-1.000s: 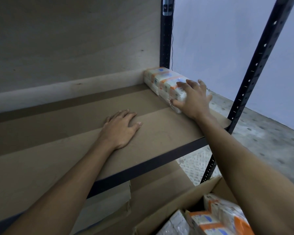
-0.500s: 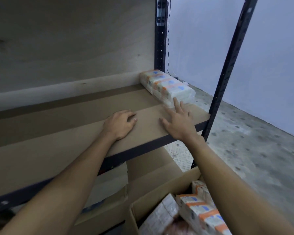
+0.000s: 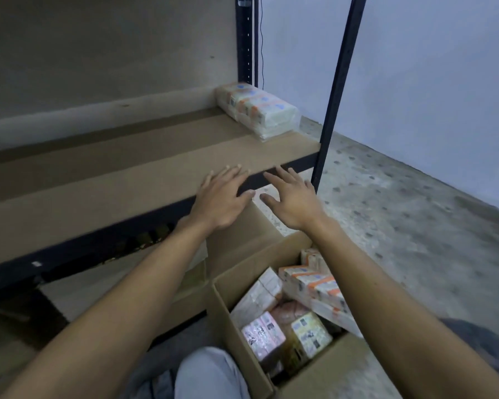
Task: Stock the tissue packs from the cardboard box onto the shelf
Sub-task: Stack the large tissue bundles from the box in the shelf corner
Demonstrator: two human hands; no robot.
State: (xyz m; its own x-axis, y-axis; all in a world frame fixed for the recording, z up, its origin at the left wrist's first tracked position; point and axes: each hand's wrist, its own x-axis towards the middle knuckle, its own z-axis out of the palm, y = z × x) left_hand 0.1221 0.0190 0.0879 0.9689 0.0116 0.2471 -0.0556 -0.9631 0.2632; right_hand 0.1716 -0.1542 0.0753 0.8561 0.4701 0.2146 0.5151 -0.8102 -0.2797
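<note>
We take shelf (image 3: 98, 180) as landmark: wide board, mostly bare. Open cardboard box (image 3: 228, 312) sits below shelf's front edge, toward its right end. Row of stocked tissue packs (image 3: 260, 110) lies at shelf's back right corner, close to open side. Heap of boxed tissue packs (image 3: 308, 286) leans loosely, below shelf. Our left hand (image 3: 222, 197) is over shelf's front edge, fingers spread, empty; contact we cannot tell. Our right hand (image 3: 294, 203) is just off that edge, fingers splayed, empty.

Risk, we judge: next packs shoved hard against stocked row could tip it off shelf's right side; slick wrap may slip from one-handed grab.

The single head-mounted camera looks forward and down, close over the shelf (image 3: 133, 180) front edge and the cardboard box (image 3: 242, 286).
</note>
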